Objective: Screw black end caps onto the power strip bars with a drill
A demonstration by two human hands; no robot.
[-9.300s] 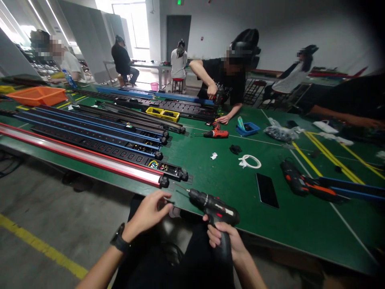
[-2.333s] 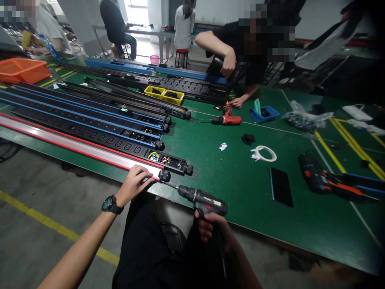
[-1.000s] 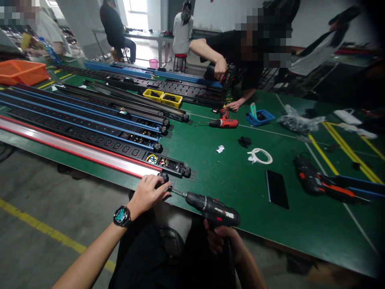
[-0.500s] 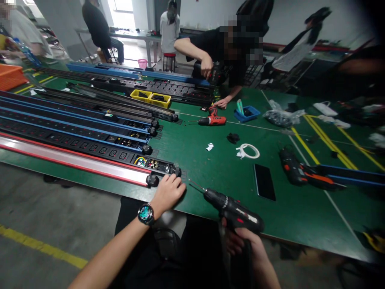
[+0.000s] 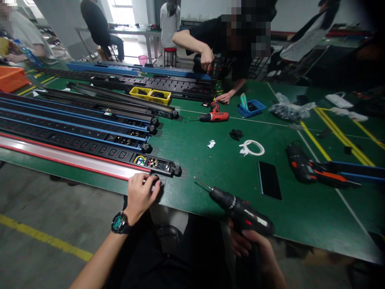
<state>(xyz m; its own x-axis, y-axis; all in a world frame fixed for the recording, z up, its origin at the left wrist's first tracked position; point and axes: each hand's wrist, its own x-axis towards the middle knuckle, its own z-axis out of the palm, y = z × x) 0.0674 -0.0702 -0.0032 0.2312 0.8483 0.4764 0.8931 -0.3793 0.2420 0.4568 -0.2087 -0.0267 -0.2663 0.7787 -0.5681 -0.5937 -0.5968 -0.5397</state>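
Observation:
My left hand point(image 5: 142, 193), with a watch on its wrist, curls its fingers over the near end of a red-edged power strip point(image 5: 90, 159), partly covering the black cable gland point(image 5: 155, 177) there. In my right hand point(image 5: 248, 239) is a black cordless drill point(image 5: 240, 210), gripped by its handle, its long thin bit pointing left and slightly up above the green table. Just beyond the red-edged strip lies a black power strip point(image 5: 112, 153) whose end compartment point(image 5: 153, 162) stands uncovered, showing wires and terminals.
Blue-edged strips point(image 5: 126, 140) lie in parallel beyond. Across the table point(image 5: 192, 148) a co-worker's hand point(image 5: 207, 58) holds another drill. A red drill point(image 5: 214, 116), a phone point(image 5: 270, 180), a white cable coil point(image 5: 254, 147), a blue tray point(image 5: 255, 109) and a black-orange drill point(image 5: 300, 162) lie to the right.
My left hand has moved left, from beside the strip ends onto the end of the red-edged strip. The drill stays in my right hand; the view has shifted slightly.

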